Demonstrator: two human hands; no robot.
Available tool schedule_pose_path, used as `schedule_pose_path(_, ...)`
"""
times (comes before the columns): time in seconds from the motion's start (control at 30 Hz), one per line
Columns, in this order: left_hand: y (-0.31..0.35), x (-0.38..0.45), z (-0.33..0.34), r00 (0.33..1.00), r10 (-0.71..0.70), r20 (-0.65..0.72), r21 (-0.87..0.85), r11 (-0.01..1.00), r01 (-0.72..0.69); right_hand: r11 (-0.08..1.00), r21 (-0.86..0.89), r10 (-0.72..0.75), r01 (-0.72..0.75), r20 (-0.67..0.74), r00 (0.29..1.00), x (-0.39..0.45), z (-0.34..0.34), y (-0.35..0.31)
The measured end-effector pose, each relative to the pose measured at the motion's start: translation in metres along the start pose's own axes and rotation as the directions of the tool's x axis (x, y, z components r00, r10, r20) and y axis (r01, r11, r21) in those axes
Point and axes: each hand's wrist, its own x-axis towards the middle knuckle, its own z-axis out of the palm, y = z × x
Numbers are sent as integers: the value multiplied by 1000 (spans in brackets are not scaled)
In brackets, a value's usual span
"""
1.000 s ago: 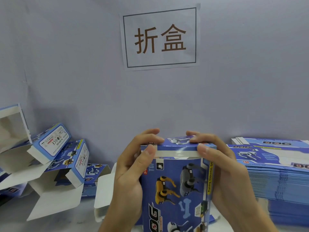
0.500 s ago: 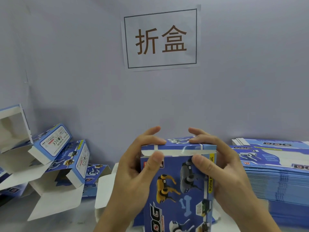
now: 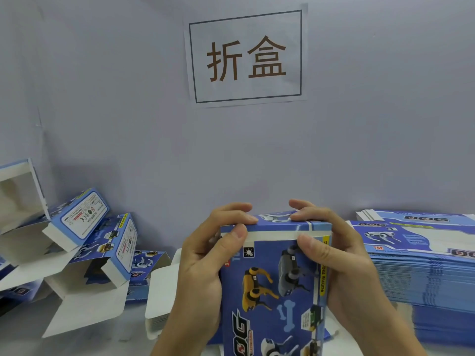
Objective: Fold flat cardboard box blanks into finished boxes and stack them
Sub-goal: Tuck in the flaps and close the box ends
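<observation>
Box [image 3: 275,286] upright btwn both grips; left hand [image 3: 203,268] & right hand [image 3: 341,265] clamp its sides, thumbs pinching the top flap [image 3: 276,224] down, prob. to seat the tuck; flat blanks [image 3: 421,255] right of grip

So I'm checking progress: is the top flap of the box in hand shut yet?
Not fully. On the box held by the left hand and right hand, a white strip of the top flap still shows.

Pale grey wall [image 3: 102,111], paper sign [image 3: 246,56]
</observation>
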Motion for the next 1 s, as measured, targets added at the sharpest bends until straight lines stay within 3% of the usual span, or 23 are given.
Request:
schedule_pose_path(0.2,2,-1,-8,989,25,146,24,999,-28,1000,-14,2,-2,-5,1000,-4,-1,0)
schedule_pose_path(0.33,4,-1,-7,984,47,172,66,996,-60,998,-57,-35,34,-10,999,-5,-1,-2)
schedule_pose_path(0.47,5,-2,-5,987,53,152,82,994,-66,999,37,-20,20,-6,1000,-4,-5,0)
schedule_pose_path(1.0,5,-3,11,996,94,-7,214,973,-90,996,-51,-70,69,-20,997,-1,2,2)
